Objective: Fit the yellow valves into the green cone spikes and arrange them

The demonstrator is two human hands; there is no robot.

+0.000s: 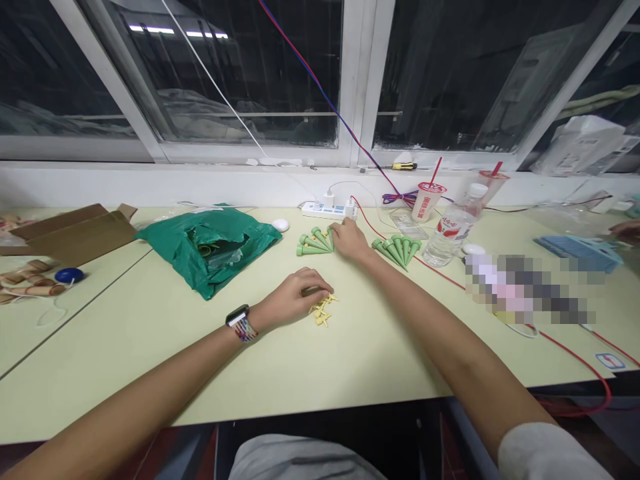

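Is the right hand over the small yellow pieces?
No, the right hand is at the green cone-shaped pieces, while the left hand is the one beside the yellow pieces.

Head-worn view, facing forward and downward

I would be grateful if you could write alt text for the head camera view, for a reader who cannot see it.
Two bare hands work at a pale table: the left hand is over small yellow plastic pieces, and the right hand touches a fan of green plastic spikes. More spikes, a green bag and a power strip lie nearby.
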